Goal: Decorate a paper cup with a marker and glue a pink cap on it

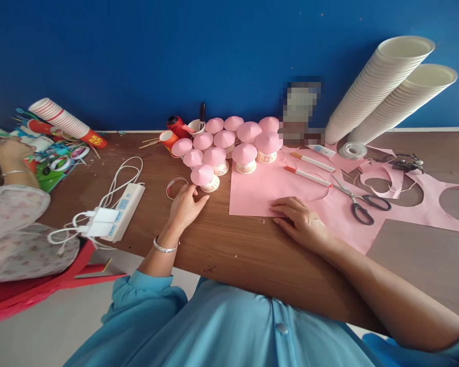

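My left hand (184, 208) rests on the table, thumb and fingers apart, holding nothing. Its fingertips lie beside a thin white ring with red marks (170, 189) and just short of the nearest pink paper cone (202, 174), which tops a small printed cup (210, 184). Several more such cone-topped cups (245, 165) stand in a cluster behind it. My right hand (301, 220) lies flat with fingers stretched out over the front edge of a pink paper sheet (248, 196). Scissors (357, 200) and an orange-red and white marker (308, 177) lie on the pink paper.
Two tall stacks of white paper cups (378, 86) lean at the back right, near a clear tape roll (352, 150). Pink offcuts (424, 196) spread rightward. On the left are a power strip (127, 211) with cables, a tilted cup stack (63, 118), and another person's hand (13, 153).
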Demonstrator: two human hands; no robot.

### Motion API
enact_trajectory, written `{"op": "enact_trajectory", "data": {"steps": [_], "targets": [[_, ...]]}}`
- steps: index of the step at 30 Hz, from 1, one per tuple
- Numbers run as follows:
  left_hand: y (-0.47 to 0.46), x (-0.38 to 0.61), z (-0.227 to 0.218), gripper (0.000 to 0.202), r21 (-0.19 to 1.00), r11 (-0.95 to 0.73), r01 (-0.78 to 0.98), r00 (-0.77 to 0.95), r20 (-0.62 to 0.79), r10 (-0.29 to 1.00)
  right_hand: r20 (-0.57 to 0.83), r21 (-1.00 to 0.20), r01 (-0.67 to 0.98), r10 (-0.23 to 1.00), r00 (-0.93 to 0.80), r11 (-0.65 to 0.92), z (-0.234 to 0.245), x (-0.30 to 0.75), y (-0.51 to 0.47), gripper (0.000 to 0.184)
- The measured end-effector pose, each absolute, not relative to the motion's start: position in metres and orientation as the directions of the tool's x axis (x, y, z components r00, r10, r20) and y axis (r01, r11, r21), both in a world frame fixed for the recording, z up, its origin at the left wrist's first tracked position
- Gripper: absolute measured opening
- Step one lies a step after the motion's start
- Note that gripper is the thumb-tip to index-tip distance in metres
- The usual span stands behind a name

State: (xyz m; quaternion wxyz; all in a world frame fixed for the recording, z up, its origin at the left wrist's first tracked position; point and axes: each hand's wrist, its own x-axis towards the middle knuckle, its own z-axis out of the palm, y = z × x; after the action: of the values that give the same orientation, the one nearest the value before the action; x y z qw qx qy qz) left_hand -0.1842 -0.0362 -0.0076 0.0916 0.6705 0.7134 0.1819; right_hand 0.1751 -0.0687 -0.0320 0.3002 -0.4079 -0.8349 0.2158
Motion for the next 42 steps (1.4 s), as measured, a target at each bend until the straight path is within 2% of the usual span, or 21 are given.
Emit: {"op": "enact_trajectory", "data": {"steps": [11, 14, 18, 22, 29, 37, 42], "targets": [[-0.058, -0.172, -0.011, 0.010, 0.412, -0.029, 0.911, -0.054, 0.187, 0.981, 0.321, -0.608, 0.544, 0.806, -0.497, 0.578, -0.034, 0.177, -0.069, 0.022], [-0.055, -0.171, -0.011, 0.018, 0.414, 0.002, 0.910, -0.086, 0.185, 0.979, 0.326, -0.605, 0.542, 0.803, -0.499, 0.583, -0.035, 0.177, -0.069, 0.022], [-0.048, -0.171, -0.009, 0.040, 0.476, 0.050, 0.878, -0.134, 0.145, 0.980, 0.324, -0.600, 0.551, 0.805, -0.496, 0.581, -0.037, 0.177, -0.069, 0.024], [-0.041, -0.167, -0.007, 0.048, 0.504, 0.018, 0.863, -0.106, 0.146, 0.984, 0.344, -0.574, 0.563, 0.798, -0.494, 0.595, -0.037, 0.178, -0.069, 0.024], [-0.032, -0.149, -0.005, 0.063, 0.431, 0.012, 0.902, -0.107, 0.198, 0.974, 0.363, -0.538, 0.576, 0.786, -0.500, 0.615, -0.037, 0.176, -0.069, 0.021], [-0.031, -0.164, -0.007, 0.042, 0.406, -0.021, 0.914, -0.090, 0.252, 0.963, 0.348, -0.553, 0.575, 0.794, -0.499, 0.603, -0.036, 0.176, -0.069, 0.022], [-0.035, -0.181, -0.010, 0.040, 0.437, 0.014, 0.899, -0.131, 0.241, 0.962, 0.346, -0.542, 0.578, 0.788, -0.508, 0.611, -0.034, 0.176, -0.069, 0.021]]}}
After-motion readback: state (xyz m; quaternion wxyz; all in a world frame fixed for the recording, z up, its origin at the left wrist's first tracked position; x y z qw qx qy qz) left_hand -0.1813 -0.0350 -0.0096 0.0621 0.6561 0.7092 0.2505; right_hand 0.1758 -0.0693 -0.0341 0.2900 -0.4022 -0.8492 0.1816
